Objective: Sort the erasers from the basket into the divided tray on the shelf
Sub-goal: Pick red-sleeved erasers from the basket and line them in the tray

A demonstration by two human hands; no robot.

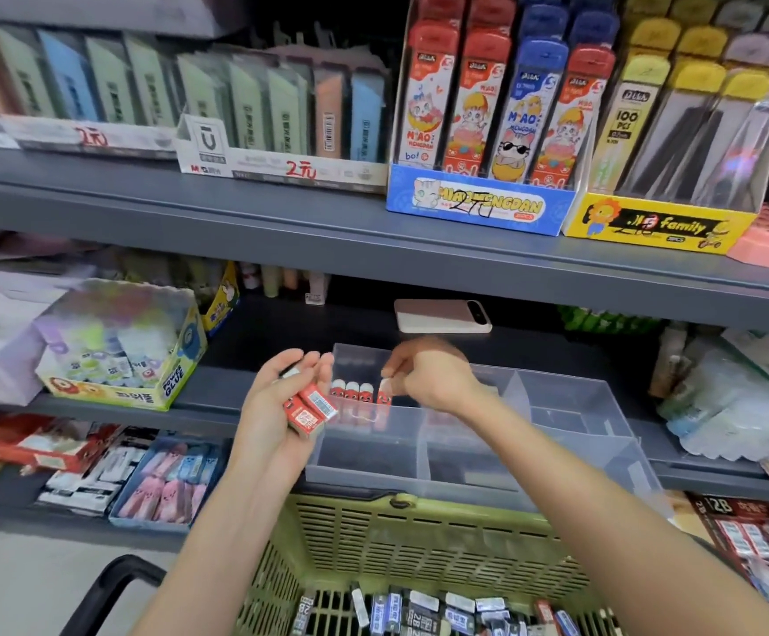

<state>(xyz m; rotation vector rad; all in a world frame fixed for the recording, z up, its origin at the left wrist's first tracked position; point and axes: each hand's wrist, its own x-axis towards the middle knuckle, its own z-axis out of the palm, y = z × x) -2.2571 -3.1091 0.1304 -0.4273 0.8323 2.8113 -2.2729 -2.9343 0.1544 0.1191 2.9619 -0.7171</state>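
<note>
Red erasers (352, 391), three, stand far left in the clear tray (571, 392). Right hand (433, 376) fingers (394, 362) pinch a fourth eraser (384, 392) beside them; left hand (272, 401) fingers (314, 362) clasp about three more (311, 411).

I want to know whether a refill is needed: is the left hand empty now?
No, the left hand grips several red erasers beside the divided tray.

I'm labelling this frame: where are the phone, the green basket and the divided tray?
phone (442, 315), head view, its back.
green basket (419, 543), head view, far slatted wall.
divided tray (364, 461), head view, front wall.
</note>
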